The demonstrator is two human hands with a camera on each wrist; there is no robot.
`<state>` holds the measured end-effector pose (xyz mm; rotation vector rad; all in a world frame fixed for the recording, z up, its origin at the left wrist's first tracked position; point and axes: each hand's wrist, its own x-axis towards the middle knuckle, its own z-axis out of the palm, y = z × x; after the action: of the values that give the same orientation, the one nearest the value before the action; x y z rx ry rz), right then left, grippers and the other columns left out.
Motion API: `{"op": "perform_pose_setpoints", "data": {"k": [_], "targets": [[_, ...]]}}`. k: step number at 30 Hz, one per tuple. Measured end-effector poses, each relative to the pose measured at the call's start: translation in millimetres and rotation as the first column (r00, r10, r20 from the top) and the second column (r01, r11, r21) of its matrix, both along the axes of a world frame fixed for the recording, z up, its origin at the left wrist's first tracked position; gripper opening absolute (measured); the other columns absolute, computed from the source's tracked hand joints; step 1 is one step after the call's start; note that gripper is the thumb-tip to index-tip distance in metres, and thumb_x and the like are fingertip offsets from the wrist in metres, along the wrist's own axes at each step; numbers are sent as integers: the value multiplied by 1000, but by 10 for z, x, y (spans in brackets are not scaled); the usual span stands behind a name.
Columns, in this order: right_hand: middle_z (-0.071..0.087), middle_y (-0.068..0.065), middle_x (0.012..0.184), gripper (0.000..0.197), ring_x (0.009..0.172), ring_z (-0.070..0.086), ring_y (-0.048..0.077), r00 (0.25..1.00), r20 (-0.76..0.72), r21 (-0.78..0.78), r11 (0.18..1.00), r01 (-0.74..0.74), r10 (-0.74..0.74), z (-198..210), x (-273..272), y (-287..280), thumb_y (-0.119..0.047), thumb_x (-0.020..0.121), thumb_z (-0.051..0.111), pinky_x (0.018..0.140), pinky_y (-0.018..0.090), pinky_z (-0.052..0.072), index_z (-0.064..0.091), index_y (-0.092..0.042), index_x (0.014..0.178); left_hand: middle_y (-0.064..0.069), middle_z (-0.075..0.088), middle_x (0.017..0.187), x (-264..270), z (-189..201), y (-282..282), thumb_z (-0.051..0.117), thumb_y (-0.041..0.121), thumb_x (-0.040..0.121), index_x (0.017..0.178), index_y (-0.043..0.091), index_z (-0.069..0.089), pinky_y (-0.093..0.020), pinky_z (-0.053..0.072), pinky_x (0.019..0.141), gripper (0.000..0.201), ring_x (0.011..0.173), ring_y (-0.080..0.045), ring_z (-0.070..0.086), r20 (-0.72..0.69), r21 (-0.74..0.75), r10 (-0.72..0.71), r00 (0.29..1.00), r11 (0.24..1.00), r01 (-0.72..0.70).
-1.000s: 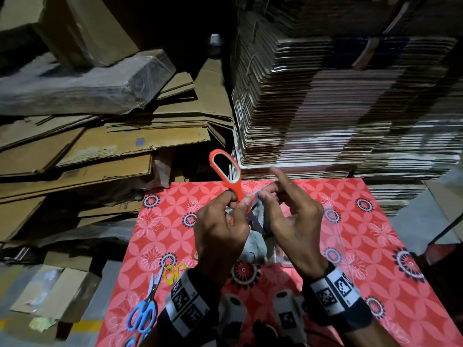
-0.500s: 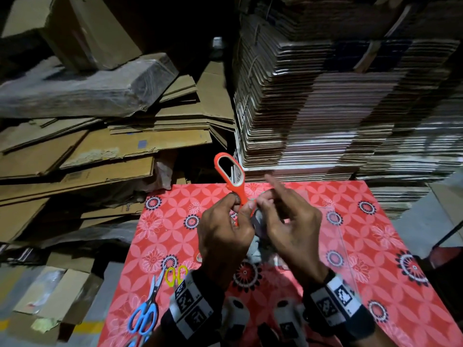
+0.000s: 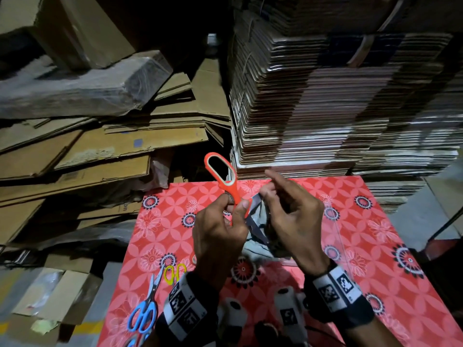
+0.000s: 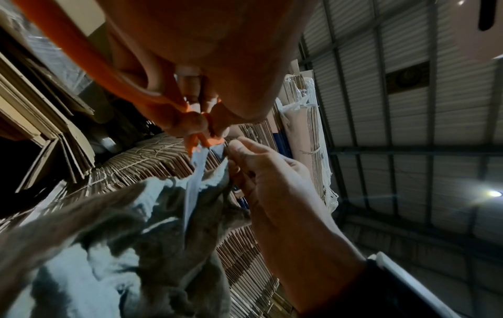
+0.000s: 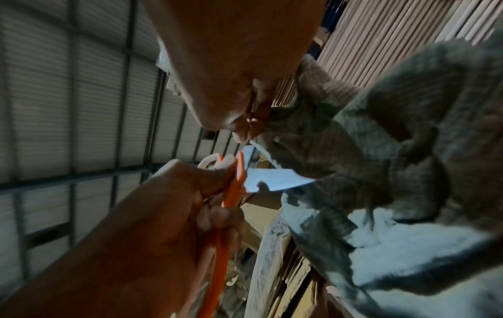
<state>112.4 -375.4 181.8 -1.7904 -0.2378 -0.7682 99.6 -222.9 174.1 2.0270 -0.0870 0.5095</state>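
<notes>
Stacked flattened cardboard walls in the far edge of the bench, whose red flowered cover shows beneath both hands. Half a second ago the two hands were pressed together at the scissors' pivot. Now the right hand has drawn off toward the right edge, opening a gap in which the blade and the grey cloth show. I judge that a pass of cloth along the blade, wiping or cutting, is under way rather than finished. The left hand is curled round the shank of the orange scissors, handle loop up toward the far edge and blades pointing down. The right fingers pinch the cloth's upper edge just beside the blade root, and the rest drapes around the blade above the bench's middle. Blue scissors lie near the near left corner.
</notes>
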Motion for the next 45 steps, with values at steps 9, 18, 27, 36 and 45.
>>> {"op": "perform_pose_setpoints", "data": {"k": [9, 18, 27, 36, 45], "targets": [[54, 2, 93, 38, 71, 57, 26, 962, -71, 509, 839, -193, 265, -18, 50, -9, 3, 84, 57, 65, 26, 50, 56, -6, 121, -11, 47, 60, 63, -77, 5, 64, 47, 93, 68, 12, 51, -45, 41, 49, 45, 51, -17, 41, -107, -292, -178, 978, 946, 140], [72, -1, 89, 22, 79, 66, 13, 931, -160, 570, 801, -183, 327, -20, 98, -111, -9, 87, 73, 73, 24, 54, 72, -11, 109, -29, 43, 60, 38, -46, 36, 64, 45, 96, 74, 2, 51, -44, 36, 43, 50, 45, -23, 38, -118, -379, -209, 971, 913, 150], [71, -4, 90, 28, 85, 66, 13, 984, -117, 332, 939, -88, 134, 19, 33, -279, -8, 93, 75, 80, 26, 53, 78, -33, 105, -5, 39, 54, 35, 17, 67, 65, 23, 103, 70, 8, 44, -24, 36, 38, 42, 42, -23, 46, -107, -434, -125, 986, 898, 67], [72, -3, 97, 40, 82, 71, 16, 995, 44, 24, 996, 84, -85, 89, -74, 116, -5, 92, 78, 73, 21, 55, 68, -15, 130, -22, 46, 58, 18, 80, 29, 63, 43, 97, 71, 16, 49, -48, 41, 39, 40, 40, -40, 48, -85, -345, -126, 988, 934, 90], [74, -7, 95, 48, 83, 71, 9, 993, 73, -132, 986, 100, -91, 69, -85, 171, -5, 90, 79, 81, 23, 58, 66, -16, 134, -1, 47, 53, 40, 70, 47, 64, 45, 92, 70, 15, 51, -34, 39, 44, 40, 40, -15, 42, -57, -197, -49, 997, 980, 37]]}}
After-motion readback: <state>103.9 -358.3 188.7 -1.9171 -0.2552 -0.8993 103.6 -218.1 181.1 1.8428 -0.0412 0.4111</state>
